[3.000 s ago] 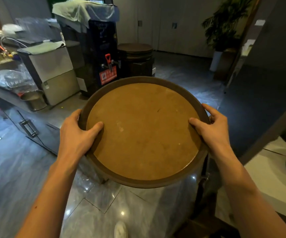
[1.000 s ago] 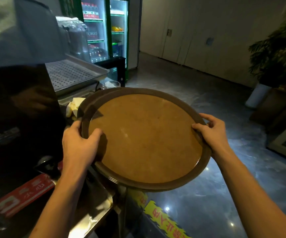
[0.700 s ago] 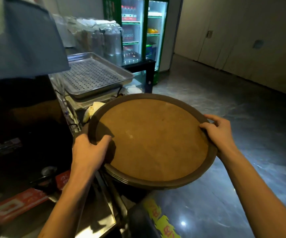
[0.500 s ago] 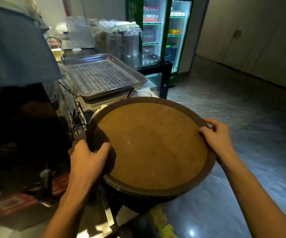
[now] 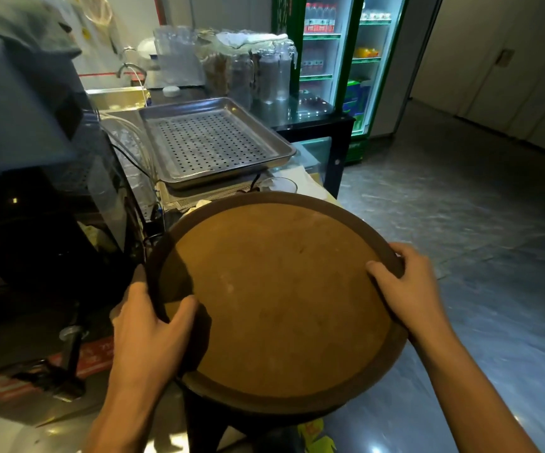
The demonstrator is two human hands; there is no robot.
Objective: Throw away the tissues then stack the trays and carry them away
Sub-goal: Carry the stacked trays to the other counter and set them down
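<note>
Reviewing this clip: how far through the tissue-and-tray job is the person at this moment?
Done, by the look of it: no tissues lie on the round brown tray, and a second rim shows beneath it, so stacking seems finished. In hand: the left hand and right hand grip opposite edges, carrying it beside a counter with a perforated metal tray. Left: setting the stack down; no drop-off spot is evident yet.

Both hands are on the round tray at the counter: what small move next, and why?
Probably ease the round tray forward and down toward the counter, short of the perforated metal tray. The left hand and right hand grip opposite rims, and the tray is bare.
</note>
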